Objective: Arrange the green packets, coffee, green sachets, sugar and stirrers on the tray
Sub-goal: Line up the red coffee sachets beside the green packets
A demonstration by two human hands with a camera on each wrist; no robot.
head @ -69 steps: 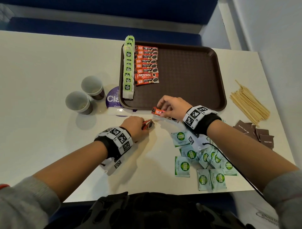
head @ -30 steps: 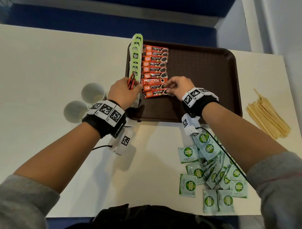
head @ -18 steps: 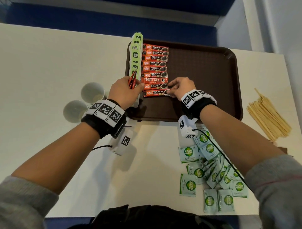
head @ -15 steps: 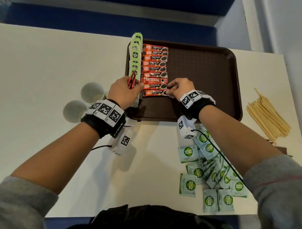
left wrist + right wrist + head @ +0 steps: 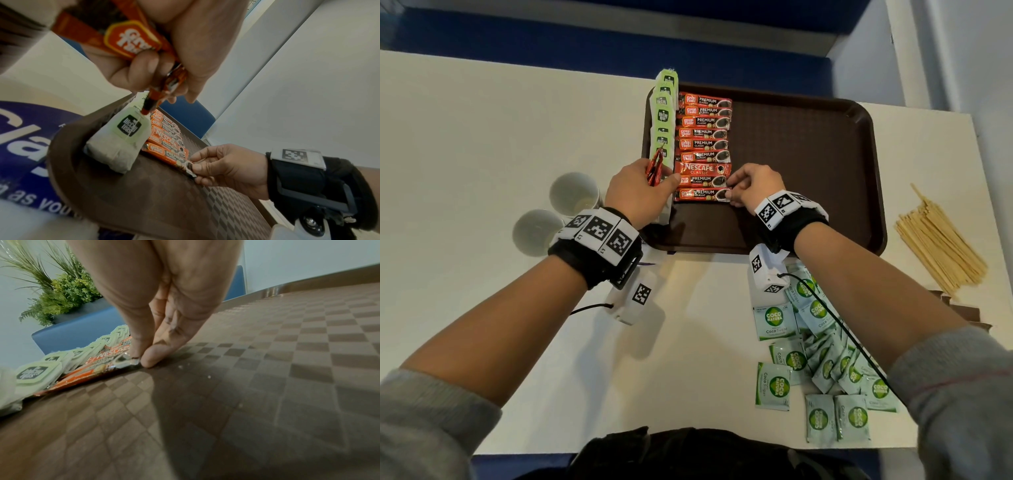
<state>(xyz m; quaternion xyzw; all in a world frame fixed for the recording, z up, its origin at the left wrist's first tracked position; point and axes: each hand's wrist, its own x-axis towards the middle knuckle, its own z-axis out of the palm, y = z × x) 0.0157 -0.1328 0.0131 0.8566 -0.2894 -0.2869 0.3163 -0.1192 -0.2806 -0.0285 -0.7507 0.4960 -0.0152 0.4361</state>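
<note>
The brown tray (image 5: 808, 164) sits on the white bench (image 5: 482, 137). Along its left edge runs a column of green packets (image 5: 663, 116), the nearest ones hidden in the head view behind the left hand (image 5: 637, 192). Just beside them lies a column of red coffee sticks (image 5: 703, 144).

The right hand (image 5: 753, 183) is over the near end of that column, its fingers (image 5: 151, 356) narrowed into a pinch on the right end of the nearest coffee stick (image 5: 702, 194), which lies flat on the tray. In the right wrist view the hand covers most of that stick's end, and the print is too blurred to read.

The left hand holds a few spare coffee sticks (image 5: 655, 168) upright, fingers curled round them; how many is hard to tell, perhaps two or three, since they show edge-on from the head and are cut off by the frame in the left wrist view.

The green sachets (image 5: 822, 363) lie scattered on the bench near the person, partly hidden under the right forearm and its cable. The stirrers (image 5: 941, 246) lie in a loose bundle on the bench to the right of the tray. Brown sugar packets (image 5: 962, 310) show only as corners past the right arm. Two paper cups (image 5: 558, 212) stand left of the tray, and a purple printed pack (image 5: 26, 146) lies partly under the tray's corner.
</note>
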